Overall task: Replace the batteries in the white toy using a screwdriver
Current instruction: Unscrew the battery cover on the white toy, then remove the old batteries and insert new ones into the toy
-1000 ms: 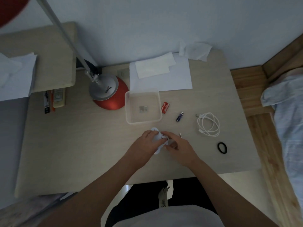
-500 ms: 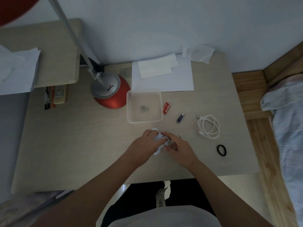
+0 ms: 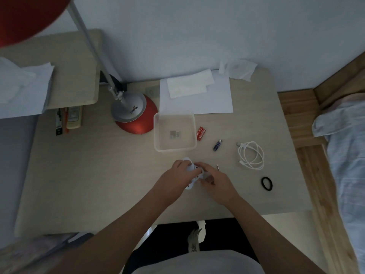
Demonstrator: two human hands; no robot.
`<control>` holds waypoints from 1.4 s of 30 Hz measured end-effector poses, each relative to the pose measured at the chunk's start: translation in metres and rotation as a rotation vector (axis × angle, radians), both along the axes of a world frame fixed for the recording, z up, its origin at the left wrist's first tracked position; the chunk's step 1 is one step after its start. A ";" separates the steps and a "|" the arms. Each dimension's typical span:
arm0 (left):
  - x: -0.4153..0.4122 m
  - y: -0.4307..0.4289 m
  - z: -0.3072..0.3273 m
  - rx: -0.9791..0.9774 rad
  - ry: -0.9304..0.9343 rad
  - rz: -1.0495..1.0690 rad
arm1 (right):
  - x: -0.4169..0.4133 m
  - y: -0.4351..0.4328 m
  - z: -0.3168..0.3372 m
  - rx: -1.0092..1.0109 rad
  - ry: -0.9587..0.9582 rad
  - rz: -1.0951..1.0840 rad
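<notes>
The white toy [image 3: 192,171] lies on the desk between my hands, mostly covered by them. My left hand [image 3: 174,178] grips it from the left with curled fingers. My right hand [image 3: 214,181] has its fingers curled at the toy's right side; what they pinch is hidden. A thin metal tip [image 3: 217,167], maybe the screwdriver, pokes out behind my right hand. A red battery [image 3: 200,133] and a blue battery [image 3: 217,144] lie on the desk further back.
A clear plastic box [image 3: 158,133] with small pieces inside stands behind the toy. A red lamp base [image 3: 136,117] sits left of it. White papers [image 3: 215,95], a coiled white cable [image 3: 251,155] and a black hair tie [image 3: 266,183] lie to the right.
Both hands stay on the toy with only slight finger shifts. The view has tilted a little.
</notes>
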State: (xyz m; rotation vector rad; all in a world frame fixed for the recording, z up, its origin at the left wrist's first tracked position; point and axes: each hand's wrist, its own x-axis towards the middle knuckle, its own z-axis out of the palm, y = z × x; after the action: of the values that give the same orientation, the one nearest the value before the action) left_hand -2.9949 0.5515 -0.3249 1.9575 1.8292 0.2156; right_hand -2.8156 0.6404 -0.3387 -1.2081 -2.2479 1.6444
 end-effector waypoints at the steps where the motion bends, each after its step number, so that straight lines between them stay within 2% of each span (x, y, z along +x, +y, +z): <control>1: 0.002 -0.001 -0.001 0.012 0.001 0.016 | 0.000 -0.001 0.000 0.007 0.002 0.002; 7: 0.004 -0.007 0.013 0.090 -0.031 0.089 | 0.002 -0.001 0.000 0.028 -0.022 -0.012; 16: -0.047 -0.056 0.002 0.023 -0.107 0.472 | 0.001 -0.004 0.000 0.022 -0.068 -0.004; 29: -0.065 -0.066 -0.030 -0.031 -0.082 0.506 | 0.000 -0.001 0.001 0.035 -0.069 0.020; 42: -0.065 -0.064 -0.029 -0.025 -0.050 0.458 | 0.000 -0.001 -0.003 0.054 -0.066 0.029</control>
State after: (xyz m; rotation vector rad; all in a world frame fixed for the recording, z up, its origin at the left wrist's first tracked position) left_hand -3.0596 0.4876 -0.3535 1.4764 2.2105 0.3771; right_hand -2.8152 0.6397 -0.3420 -1.2408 -2.3439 1.5648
